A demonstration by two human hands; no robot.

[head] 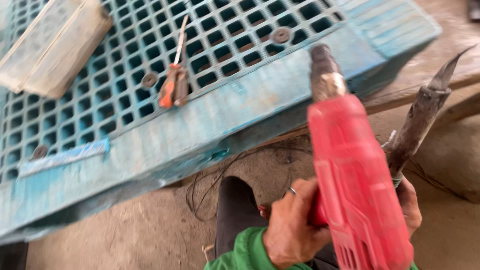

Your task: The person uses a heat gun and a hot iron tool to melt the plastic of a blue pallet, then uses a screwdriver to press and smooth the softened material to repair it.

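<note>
Heat gun, red plastic body, metal nozzle up at 12 o'clock, blurred, sits at lower right of your head view, over the dirt floor. Nozzle tip is just beside the near edge of the blue plastic pallet, which tilts across the upper left. Open floor lies at 7 o'clock below the pallet; a dark cable loops there. Orange screwdriver lies on the pallet grid at 11 o'clock, a flat board beyond it. Your left hand is clenched around the gun's handle. Your right hand grasps a dark pointed tool, tip toward 1 o'clock.
</note>
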